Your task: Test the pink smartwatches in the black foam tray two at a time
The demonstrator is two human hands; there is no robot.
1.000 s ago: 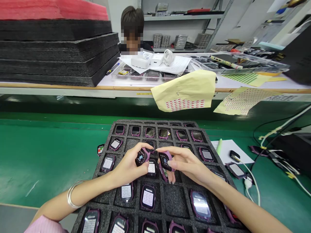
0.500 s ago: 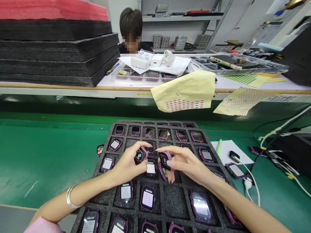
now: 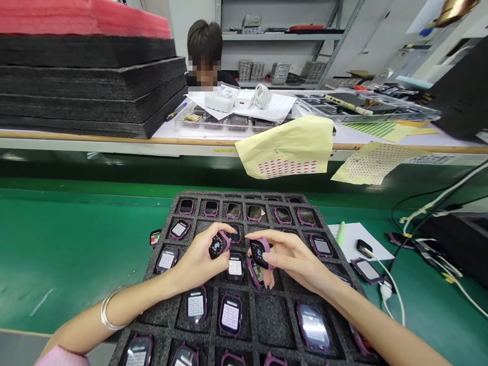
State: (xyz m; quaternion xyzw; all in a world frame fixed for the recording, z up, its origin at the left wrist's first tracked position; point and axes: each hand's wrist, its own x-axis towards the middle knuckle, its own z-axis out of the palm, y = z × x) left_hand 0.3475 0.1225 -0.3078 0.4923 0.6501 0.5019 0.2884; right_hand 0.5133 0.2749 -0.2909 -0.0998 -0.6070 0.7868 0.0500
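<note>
My left hand [image 3: 206, 251] is closed on a purple-framed smartwatch [image 3: 218, 245], pinched between thumb and forefinger, its dark screen lit with a small picture. A second purple smartwatch [image 3: 259, 252] with a lit dial is gripped by my right hand [image 3: 285, 251]. Both are held tilted above a dark grey foam tray [image 3: 272, 320]. Many compartments of the tray hold similar watch bodies, such as one with a white screen [image 3: 231, 314] below my hands. Just under my right fingers, another watch body [image 3: 254, 272] shows green and red on its screen.
Stacked black foam trays [image 3: 91, 86] stand on the raised shelf at left. Yellow sticker sheets [image 3: 285, 147] hang over its edge. White cables [image 3: 398, 300] and a paper sheet [image 3: 362, 236] lie on the green bench at right. A person [image 3: 206, 56] sits behind the shelf.
The camera view has shifted slightly. Both hands still hold their watches in almost the same pose above the tray.
</note>
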